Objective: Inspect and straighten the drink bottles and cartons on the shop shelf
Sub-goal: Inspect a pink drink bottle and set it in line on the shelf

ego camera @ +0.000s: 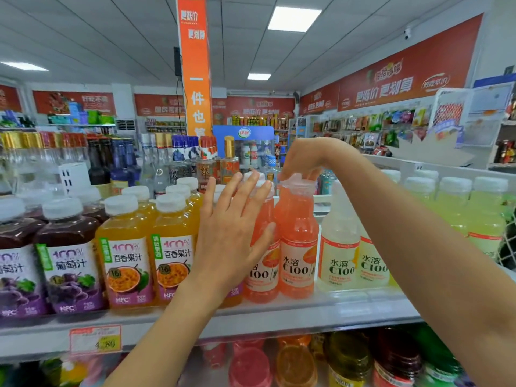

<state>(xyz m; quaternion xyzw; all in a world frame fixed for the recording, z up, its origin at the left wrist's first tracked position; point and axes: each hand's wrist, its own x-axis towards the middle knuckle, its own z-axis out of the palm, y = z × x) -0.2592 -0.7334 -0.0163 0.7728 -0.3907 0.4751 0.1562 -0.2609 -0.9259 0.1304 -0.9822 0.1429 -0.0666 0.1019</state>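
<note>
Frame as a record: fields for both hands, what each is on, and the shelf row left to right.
left hand: open, fingers straight and spread, against the left pink C100 bottle
right hand: fingers curled over the top of the right pink C100 bottle, from above
pose: both pink ones roughly upright, side by side
row, left to right: grape juice bottles, passion fruit juice bottles, the pink pair, pale C100 bottles, green bottles
shelf: price tag on its front edge
</note>
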